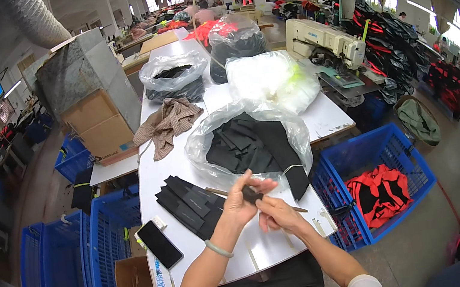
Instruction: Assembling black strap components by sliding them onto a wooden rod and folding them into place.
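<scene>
Over the table's near edge my two hands meet at a small black fabric piece (252, 194). A thin wooden stick (300, 209) runs slantwise past both hands, its ends showing on either side; whether it passes through the fabric is hidden. My left hand (241, 201), a pale bangle at its wrist, curls loosely around the fabric with some fingers raised. Thumb and fingers of my right hand (278, 213) pinch the fabric's near side. Left of them lies a fanned stack of black fabric strips (188, 205). Beyond, a clear plastic bag (198, 152) holds more black pieces (236, 145).
A phone (160, 244) rests at the white table's (240, 257) left edge. Blue crates (99, 250) flank the left side; another blue crate (359, 152) at right holds red-and-black pieces (378, 194). A checked cloth (169, 123), more bags (176, 73) and a sewing machine (325, 39) stand farther back.
</scene>
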The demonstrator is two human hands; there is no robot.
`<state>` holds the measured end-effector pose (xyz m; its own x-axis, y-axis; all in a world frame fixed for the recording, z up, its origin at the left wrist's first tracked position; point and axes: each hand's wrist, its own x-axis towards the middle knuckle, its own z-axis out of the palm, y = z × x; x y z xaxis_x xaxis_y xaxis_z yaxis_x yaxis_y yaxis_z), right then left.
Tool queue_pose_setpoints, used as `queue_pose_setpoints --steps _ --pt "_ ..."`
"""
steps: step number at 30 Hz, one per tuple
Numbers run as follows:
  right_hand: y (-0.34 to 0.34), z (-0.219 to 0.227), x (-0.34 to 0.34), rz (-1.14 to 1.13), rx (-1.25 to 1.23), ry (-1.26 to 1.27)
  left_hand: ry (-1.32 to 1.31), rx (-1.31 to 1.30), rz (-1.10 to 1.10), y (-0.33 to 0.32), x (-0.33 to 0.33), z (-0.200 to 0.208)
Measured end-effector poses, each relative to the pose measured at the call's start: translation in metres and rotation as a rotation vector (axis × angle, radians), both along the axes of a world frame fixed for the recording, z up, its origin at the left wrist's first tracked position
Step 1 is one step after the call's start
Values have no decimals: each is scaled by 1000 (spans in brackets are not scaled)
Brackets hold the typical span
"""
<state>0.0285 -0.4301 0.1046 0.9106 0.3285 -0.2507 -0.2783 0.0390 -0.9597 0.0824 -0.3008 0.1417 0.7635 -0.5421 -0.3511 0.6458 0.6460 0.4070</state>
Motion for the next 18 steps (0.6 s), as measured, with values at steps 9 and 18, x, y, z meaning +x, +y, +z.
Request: queue_pose_setpoints --steps 9,18 --pt "34 17 4 -199 -1036 -706 -132 73 227 2 5 -11" --pt "26 36 -6 -320 337 -111 -174 -10 171 6 -10 6"
